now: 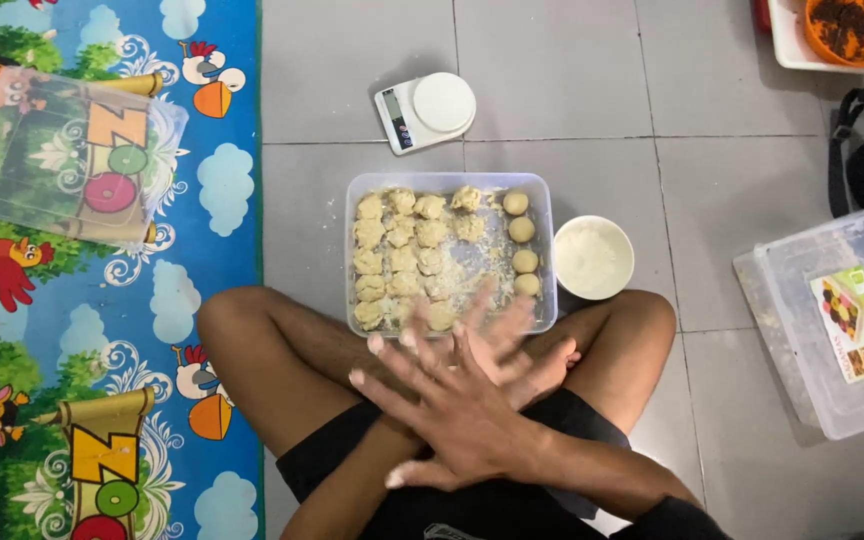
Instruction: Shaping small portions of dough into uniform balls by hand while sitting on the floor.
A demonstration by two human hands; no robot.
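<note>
The person sits cross-legged on the grey tiled floor (552, 90). The right hand (457, 405) lies flat across the left hand (512, 345), palms pressed together, fingers spread; whether anything sits between them I cannot tell. Just beyond the hands stands a clear rectangular plastic tray (542, 195) holding rough pale dough lumps (397, 260) on its left and smooth round dough balls (522, 245) along its right side. A white round bowl (593, 258) sits just right of the tray; a white kitchen scale (424, 110) lies farther away.
</note>
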